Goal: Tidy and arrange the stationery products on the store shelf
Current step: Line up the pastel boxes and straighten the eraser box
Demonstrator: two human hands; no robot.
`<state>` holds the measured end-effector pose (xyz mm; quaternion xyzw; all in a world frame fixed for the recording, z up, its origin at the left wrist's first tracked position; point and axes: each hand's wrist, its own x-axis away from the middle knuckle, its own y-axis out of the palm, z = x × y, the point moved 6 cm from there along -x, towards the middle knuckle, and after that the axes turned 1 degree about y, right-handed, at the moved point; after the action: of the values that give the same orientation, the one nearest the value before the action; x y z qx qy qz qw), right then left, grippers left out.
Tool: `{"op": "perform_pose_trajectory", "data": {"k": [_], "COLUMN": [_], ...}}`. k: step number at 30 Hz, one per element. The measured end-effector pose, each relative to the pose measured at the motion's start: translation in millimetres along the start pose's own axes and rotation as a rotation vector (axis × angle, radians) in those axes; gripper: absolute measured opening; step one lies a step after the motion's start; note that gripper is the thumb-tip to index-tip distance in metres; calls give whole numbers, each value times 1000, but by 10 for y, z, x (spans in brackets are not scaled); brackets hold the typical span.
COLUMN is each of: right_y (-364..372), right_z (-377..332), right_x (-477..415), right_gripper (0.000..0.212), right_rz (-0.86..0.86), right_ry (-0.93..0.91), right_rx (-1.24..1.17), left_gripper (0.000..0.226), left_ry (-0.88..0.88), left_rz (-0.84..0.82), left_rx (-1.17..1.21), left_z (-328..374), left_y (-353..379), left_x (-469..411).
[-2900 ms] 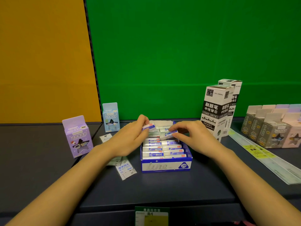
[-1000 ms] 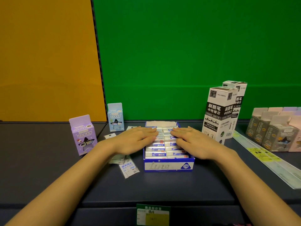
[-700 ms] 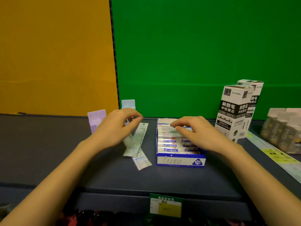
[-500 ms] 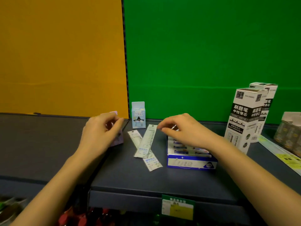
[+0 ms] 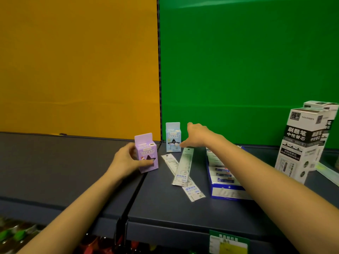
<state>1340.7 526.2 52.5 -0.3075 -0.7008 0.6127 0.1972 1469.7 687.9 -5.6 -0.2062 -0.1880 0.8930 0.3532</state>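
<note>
A purple carton (image 5: 146,153) with a star window stands at the seam between two dark shelf boards, and my left hand (image 5: 126,160) is wrapped around its left side and lower front. Behind it stands a light blue carton (image 5: 173,137) against the green back wall. My right hand (image 5: 197,135) reaches across to its right edge with fingers spread, thumb at the carton's lower right corner. Two packaged rulers (image 5: 183,165) lie crossed on the shelf between the cartons and a blue eraser box (image 5: 222,189), which my right forearm partly hides.
Two tall white-and-black refill boxes (image 5: 300,143) stand at the right. A green price tag (image 5: 229,242) hangs on the dark shelf's front edge (image 5: 165,230). A pale strip (image 5: 328,176) lies at the far right. Coloured goods show below the shelf at lower left.
Both hands left the eraser box. My left hand moved left and closed on the purple carton. My right hand reached back-left to the light blue carton. The view swung left.
</note>
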Motion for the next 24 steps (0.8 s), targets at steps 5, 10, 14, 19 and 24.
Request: {"op": "perform_pose_trajectory", "data": {"k": [5, 10, 14, 19, 24], "right_y": [94, 253, 249, 32, -447], "right_z": [-41, -144, -175, -249, 39], "right_x": [-307, -497, -529, -204, 456], "right_gripper": [99, 104, 70, 53, 47], "right_rz": [-32, -56, 27, 175, 385], "right_ry": [15, -15, -24, -128, -111], "right_rx": [-301, -387, -328, -431, -575], "left_gripper": [42, 34, 35, 34, 30], "left_ry": [4, 70, 118, 256, 328], "left_rz": [25, 33, 36, 47, -22], "left_rx": [117, 143, 157, 168, 253], "left_z": [-22, -18, -2, 320, 795], "left_y": [-155, -442, -533, -550, -404], "left_x": [-34, -28, 24, 66, 86]}}
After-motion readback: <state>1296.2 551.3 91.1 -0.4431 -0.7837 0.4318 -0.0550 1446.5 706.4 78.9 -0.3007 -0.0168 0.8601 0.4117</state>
